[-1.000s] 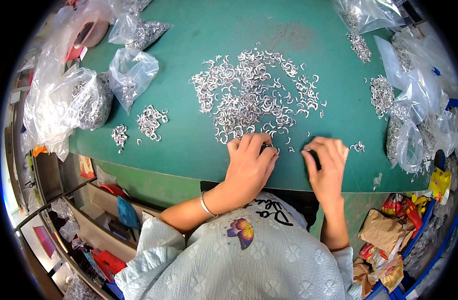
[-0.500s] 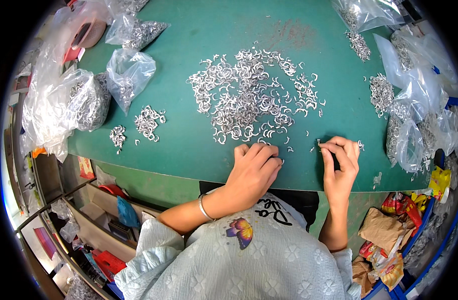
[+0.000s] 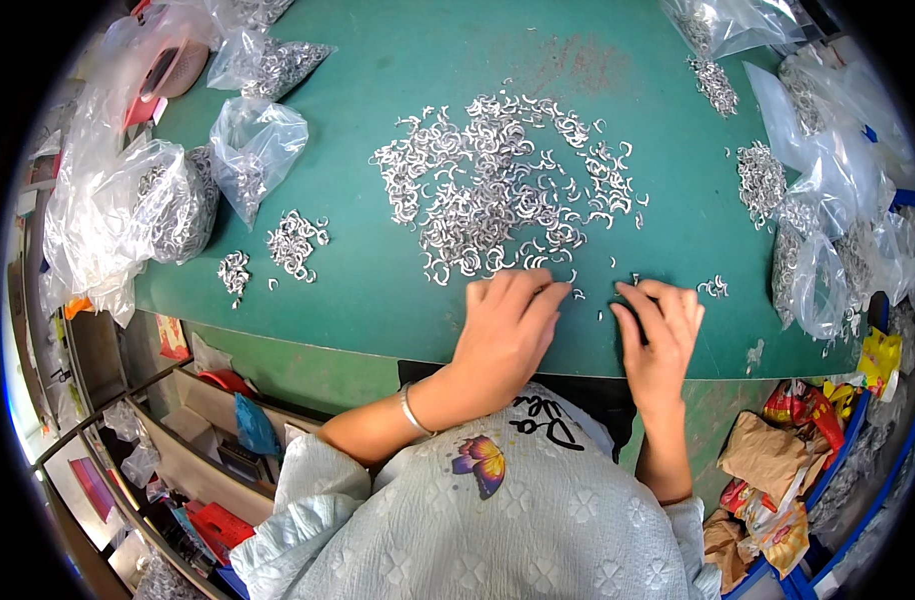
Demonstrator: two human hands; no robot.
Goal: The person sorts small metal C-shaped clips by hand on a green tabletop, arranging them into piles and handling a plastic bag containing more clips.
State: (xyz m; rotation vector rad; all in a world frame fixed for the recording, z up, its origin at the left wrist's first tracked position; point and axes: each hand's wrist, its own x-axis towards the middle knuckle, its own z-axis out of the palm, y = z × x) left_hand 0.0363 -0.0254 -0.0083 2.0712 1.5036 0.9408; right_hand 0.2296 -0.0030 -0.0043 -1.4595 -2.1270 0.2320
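A loose heap of small silvery crescent-shaped metal pieces is spread over the green tabletop. My left hand is at the heap's near edge, fingers curled down and drawn together; whatever they hold is hidden beneath them. To its right, my right hand hovers low over the table, thumb and forefinger slightly apart with nothing visible between them. One tiny piece lies just left of that thumb, and another sits by the forefinger. A small cluster of crescents rests right of my right hand.
Two little piles lie on the left, beside clear plastic bags filled with pieces. More filled bags and a pile line the right side. Below the table's near edge are a shelf unit and crumpled packaging.
My right hand has shifted left, away from the small cluster, and its thumb and forefinger have parted. My left hand has moved slightly up toward the heap. A tiny piece now shows between the hands.
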